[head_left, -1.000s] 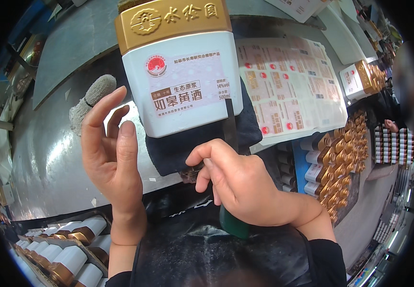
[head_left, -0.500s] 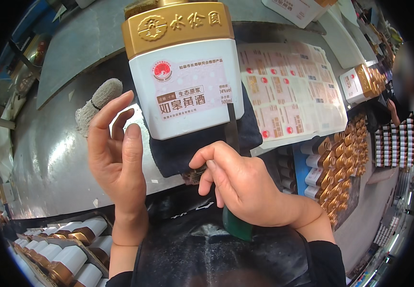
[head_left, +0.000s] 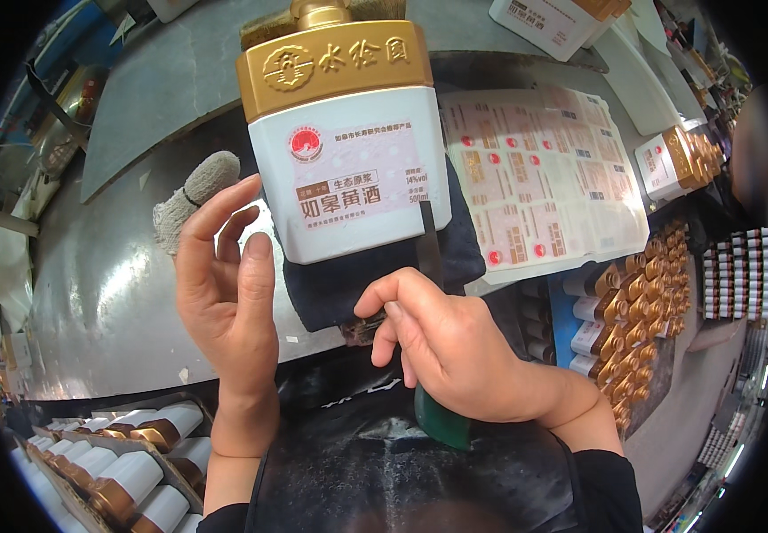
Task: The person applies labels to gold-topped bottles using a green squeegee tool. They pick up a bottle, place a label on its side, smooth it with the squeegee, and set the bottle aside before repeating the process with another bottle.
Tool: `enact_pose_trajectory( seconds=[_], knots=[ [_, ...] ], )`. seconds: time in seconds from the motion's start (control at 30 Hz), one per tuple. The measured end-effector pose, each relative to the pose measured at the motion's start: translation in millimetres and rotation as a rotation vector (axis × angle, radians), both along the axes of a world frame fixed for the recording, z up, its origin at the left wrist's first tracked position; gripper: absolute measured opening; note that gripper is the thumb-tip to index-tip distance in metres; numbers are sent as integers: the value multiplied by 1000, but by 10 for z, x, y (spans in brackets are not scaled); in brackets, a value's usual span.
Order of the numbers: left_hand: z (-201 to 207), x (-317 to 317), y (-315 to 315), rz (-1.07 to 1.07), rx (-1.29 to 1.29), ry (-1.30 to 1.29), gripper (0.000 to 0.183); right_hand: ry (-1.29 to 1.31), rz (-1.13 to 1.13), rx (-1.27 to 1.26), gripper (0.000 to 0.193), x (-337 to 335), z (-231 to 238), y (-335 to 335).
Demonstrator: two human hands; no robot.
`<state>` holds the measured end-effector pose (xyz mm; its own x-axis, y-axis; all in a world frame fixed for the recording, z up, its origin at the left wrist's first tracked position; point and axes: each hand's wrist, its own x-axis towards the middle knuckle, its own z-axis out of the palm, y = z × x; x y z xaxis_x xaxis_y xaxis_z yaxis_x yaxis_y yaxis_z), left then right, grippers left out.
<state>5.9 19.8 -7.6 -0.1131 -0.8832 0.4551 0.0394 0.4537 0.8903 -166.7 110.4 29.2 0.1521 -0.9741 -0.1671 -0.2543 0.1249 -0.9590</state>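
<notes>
A white bottle with a gold shoulder and neck [head_left: 348,240] lies face up on a dark folded cloth [head_left: 322,298]. A pale pink label with a red round emblem sits on its front. My left hand [head_left: 228,266] is open, fingers curved and apart, at the bottle's left edge; whether the fingertips touch it I cannot tell. Low in front of the bottle, my right hand [head_left: 446,342] is closed around a knife-like tool with a green handle [head_left: 441,417]. Its narrow dark blade [head_left: 429,240] points up, the tip overlapping the bottle's lower right corner in view.
Right of the bottle lies a sheet of labels [head_left: 544,178]. A grey cloth roll [head_left: 193,200] rests behind my left hand on the metal table [head_left: 117,311]. Gold-topped bottles stand in rows at right [head_left: 632,311] and in boxes at lower left [head_left: 117,471]. A brush [head_left: 264,31] lies beyond the bottle.
The whole view has shifted slightly, so the bottle, sheet and table appear a little lower and to the right. Both hands keep nearly the same pose, the right still holding the tool.
</notes>
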Motion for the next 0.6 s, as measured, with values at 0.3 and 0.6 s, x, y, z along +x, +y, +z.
enact_pose_trajectory(
  seconds=[0.3,0.6],
  knots=[
    [53,-23,25,6,-8,-21,34,2,10,24,16,-17,52,-21],
    [92,-4,-92,34,23,-42,35,82,-31,-288,13,-324,183,50]
  ],
)
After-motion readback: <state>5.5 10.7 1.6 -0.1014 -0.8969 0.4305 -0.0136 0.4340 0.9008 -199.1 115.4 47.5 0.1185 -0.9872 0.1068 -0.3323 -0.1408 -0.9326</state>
